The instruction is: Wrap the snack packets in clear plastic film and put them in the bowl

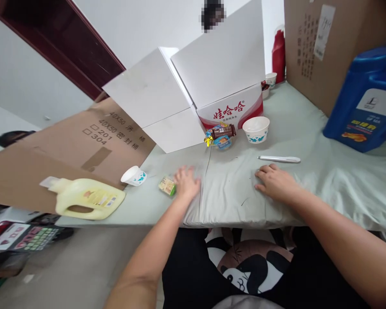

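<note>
My left hand (187, 183) lies on the cloth-covered table (225, 184) with its fingers spread, holding nothing. Just left of it, at the fingers' edge, is a small green and yellow packet (167, 186); I cannot tell whether they touch. My right hand (275, 182) rests on the cloth, fingers out and slightly bent, with nothing visible in it. Beyond that hand lies a slim white tool (279, 159), like a pen or a utility knife. A white paper cup (256, 131) with blue leaves stands farther back, beside several wrapped snacks (221, 135).
A tipped paper cup (134, 176) and a pale yellow jug (90, 198) are at left. White carton panels (225, 56) and a brown carton (116, 137) stand behind. A blue jug (366, 103), red bottle (278, 56) and large carton (309, 47) are at right. A person's head shows behind the panels.
</note>
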Motion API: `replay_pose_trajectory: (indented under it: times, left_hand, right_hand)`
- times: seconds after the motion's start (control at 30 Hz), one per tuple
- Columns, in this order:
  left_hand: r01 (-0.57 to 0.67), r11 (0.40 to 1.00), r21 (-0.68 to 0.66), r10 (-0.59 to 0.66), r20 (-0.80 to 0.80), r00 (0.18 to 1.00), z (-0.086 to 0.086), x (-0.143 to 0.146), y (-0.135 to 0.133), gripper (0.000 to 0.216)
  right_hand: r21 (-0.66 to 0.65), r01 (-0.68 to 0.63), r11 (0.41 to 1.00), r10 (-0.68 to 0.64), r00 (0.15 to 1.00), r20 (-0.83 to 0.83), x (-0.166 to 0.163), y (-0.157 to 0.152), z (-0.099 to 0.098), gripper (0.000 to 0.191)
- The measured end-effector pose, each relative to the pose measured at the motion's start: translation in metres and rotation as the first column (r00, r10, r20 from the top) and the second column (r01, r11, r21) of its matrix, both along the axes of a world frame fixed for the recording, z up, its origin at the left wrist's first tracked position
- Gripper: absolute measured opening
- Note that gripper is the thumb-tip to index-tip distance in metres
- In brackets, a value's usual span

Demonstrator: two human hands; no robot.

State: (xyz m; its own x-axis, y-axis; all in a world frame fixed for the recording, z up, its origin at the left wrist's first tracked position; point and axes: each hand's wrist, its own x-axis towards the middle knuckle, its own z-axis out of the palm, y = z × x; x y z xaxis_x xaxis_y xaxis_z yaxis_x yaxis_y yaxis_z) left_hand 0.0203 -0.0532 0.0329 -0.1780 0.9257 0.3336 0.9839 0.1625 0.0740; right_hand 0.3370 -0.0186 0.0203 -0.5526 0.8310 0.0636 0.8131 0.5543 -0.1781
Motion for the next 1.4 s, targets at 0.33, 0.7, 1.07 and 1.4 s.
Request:
replay_pose_trajectory:
  times: [0.33,0.7,1.07,1.4]
  left_hand:
    - [-0.173,0.981,-0.084,0.187,0.196,0.963,0.004,-0.066,-0.012,0.036]
    - [0.359,0.894,0.268,-0.441,0.669,0.598,-0.041,0.078,0.028,0.024]
    - [0.402,0.852,0.334,-0.523,0.562,0.641,-0.046,0.074,0.025,0.024]
    - [0.542,0.79,0.287,-0.607,0.487,0.628,-0.051,0.072,0.025,0.054]
  right_hand:
    - [0.081,0.244,0.966,-0.232,0.963,-0.135,0.023,0.018,0.004,0.038]
    - [0.047,0.407,0.912,-0.408,0.912,0.034,0.038,0.035,-0.004,0.03]
    - [0.096,-0.12,0.988,0.15,0.894,-0.423,0.007,-0.008,0.026,0.034]
    - [-0.11,0.42,0.901,-0.43,0.899,-0.087,0.061,0.029,0.017,0.032]
